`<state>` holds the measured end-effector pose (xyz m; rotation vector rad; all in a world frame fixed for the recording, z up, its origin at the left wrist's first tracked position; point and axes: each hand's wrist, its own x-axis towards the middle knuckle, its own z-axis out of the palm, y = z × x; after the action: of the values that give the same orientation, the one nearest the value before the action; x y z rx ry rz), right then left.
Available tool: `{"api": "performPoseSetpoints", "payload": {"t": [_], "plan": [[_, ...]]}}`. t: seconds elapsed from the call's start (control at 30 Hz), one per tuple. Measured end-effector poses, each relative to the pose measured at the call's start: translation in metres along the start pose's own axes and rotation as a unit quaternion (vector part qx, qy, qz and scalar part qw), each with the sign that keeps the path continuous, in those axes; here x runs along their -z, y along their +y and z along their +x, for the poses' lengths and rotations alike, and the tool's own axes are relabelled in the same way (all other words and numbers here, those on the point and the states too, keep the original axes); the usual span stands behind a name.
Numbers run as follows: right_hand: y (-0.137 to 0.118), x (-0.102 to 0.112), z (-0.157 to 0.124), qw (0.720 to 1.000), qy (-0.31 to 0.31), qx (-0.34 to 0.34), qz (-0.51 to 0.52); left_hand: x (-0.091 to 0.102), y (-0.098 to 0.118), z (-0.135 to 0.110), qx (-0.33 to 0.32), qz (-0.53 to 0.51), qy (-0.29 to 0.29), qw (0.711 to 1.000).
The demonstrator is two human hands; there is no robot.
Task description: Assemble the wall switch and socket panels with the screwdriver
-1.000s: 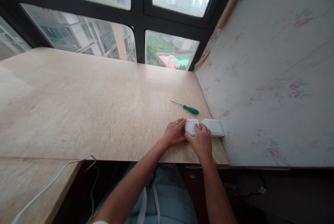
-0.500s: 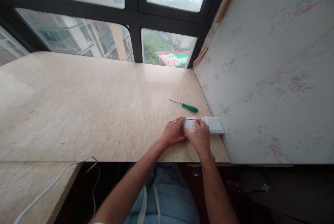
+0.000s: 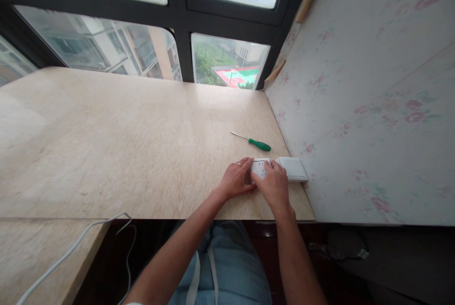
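A white wall socket panel point(image 3: 260, 166) with dark pin slots lies face up near the right end of the marble sill. Around its left side my left hand point(image 3: 237, 178) is closed, fingers at the far edge and thumb low on the near side. My right hand point(image 3: 274, 183) grips the same panel from the right and near side, hiding part of its face. Just right of my fingers sits a white box point(image 3: 293, 169) against the wall. Beyond the panel rests a screwdriver point(image 3: 259, 144) with a green handle, its shaft pointing left.
The marble sill point(image 3: 124, 144) runs along a dark window frame point(image 3: 183, 49). At right rises a wall point(image 3: 362, 82) with flowered paper. A white cable point(image 3: 76, 243) hangs over the sill's lower left corner.
Both hands stay on the socket panel with nearly the same grip. The whole view has shifted slightly; the screwdriver and the white box lie as before.
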<state>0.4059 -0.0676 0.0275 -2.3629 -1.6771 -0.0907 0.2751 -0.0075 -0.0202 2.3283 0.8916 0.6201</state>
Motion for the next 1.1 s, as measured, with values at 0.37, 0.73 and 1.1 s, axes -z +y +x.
{"api": "performPoseSetpoints", "payload": {"t": [0.37, 0.73, 1.1], "plan": [[-0.004, 0.000, 0.002, 1.000, 0.022, -0.008, 0.001, -0.001, -0.002, -0.001, 0.004, -0.025, 0.007, 1.000], [0.000, -0.007, 0.001, 0.999, 0.048, -0.009, 0.022, 0.000, -0.002, -0.002, -0.002, -0.028, -0.001, 1.000], [0.016, -0.009, 0.005, 0.998, 0.026, 0.019, 0.060, 0.000, 0.000, -0.003, -0.012, -0.004, -0.007, 1.000]]}}
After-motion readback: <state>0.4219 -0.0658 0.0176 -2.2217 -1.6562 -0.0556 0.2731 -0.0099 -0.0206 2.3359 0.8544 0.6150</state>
